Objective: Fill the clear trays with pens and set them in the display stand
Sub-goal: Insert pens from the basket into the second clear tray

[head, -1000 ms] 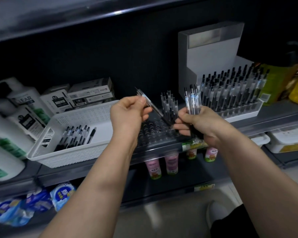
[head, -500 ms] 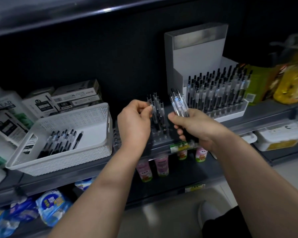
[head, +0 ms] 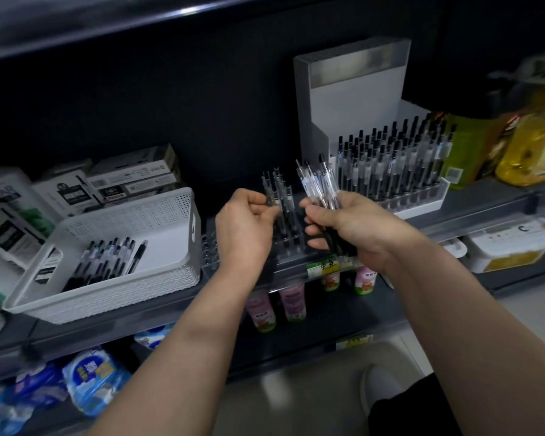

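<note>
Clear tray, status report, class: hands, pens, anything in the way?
Left hand pinches a pen standing in the clear tray. Right hand grips a bundle of pens. Tray mostly unfilled. Nothing seen blocking it.

Dark grey metal shelving unit (head: 485, 201), tiered, fills the view. Its matt black back panel (head: 170, 105) runs the full width behind the middle tier. The upper shelf's front edge (head: 107, 29) carries one bright glare streak (head: 186, 10); elsewhere the lighting is dim. A lower dark tier (head: 324, 322) sits beneath. Pale smooth floor (head: 535, 316) is visible lower right.
</note>
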